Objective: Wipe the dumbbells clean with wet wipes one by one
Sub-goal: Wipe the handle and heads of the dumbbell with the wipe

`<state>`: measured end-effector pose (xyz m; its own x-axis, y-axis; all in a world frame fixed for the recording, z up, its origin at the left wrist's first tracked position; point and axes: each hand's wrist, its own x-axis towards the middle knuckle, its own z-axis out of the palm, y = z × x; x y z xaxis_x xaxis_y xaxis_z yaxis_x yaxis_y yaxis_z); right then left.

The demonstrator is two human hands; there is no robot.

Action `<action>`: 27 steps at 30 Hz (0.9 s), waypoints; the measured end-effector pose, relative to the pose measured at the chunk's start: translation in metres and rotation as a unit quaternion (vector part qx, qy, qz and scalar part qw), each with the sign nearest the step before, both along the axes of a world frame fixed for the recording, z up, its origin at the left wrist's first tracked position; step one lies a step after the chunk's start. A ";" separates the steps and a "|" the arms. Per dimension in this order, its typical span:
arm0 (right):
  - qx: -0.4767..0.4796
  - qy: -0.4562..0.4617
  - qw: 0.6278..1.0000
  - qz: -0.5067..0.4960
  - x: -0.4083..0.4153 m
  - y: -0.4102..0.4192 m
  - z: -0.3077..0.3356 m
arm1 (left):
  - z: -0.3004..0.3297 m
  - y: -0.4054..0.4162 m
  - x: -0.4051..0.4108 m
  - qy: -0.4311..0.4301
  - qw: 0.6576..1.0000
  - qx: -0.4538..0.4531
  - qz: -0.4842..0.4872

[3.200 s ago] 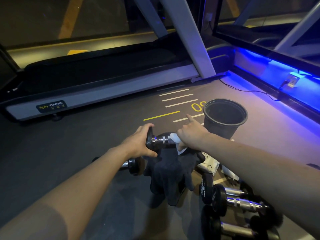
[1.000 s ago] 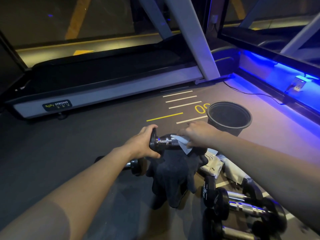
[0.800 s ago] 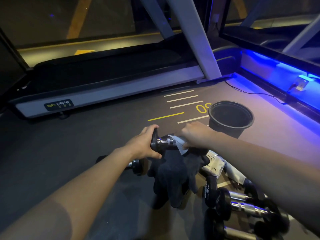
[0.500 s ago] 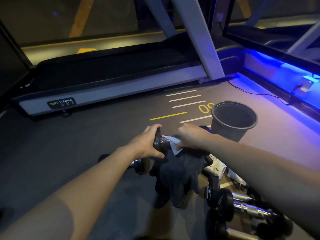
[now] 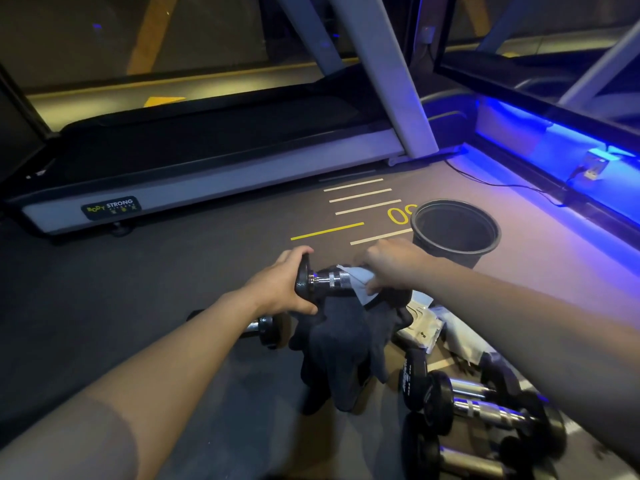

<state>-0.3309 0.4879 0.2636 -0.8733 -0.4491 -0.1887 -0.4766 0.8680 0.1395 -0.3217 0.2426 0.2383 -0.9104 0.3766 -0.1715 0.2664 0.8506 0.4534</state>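
Glossy chrome metal handle with a knurled, rough band on the held dumbbell (image 5: 329, 280); matt black end plates. Thin white wet wipe (image 5: 358, 278), crumpled. Dark soft cloth (image 5: 341, 344) beneath. Matt black plastic bucket (image 5: 455, 233). Matt grey floor (image 5: 138, 289).

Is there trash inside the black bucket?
No, the black bucket beside the right hand looks dark and bare inside, with no wipes showing in the part the camera sees.
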 end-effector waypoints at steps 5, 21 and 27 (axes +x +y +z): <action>-0.009 0.011 1.000 0.003 0.003 0.006 0.001 | 0.000 0.001 0.000 0.001 1.000 0.001 0.000; -0.058 0.006 0.998 0.012 -0.011 -0.030 -0.014 | -0.002 -0.004 -0.002 -0.002 1.000 -0.002 0.000; -0.057 0.016 0.998 0.012 -0.006 -0.048 -0.011 | -0.002 -0.004 -0.002 -0.004 1.000 -0.001 0.001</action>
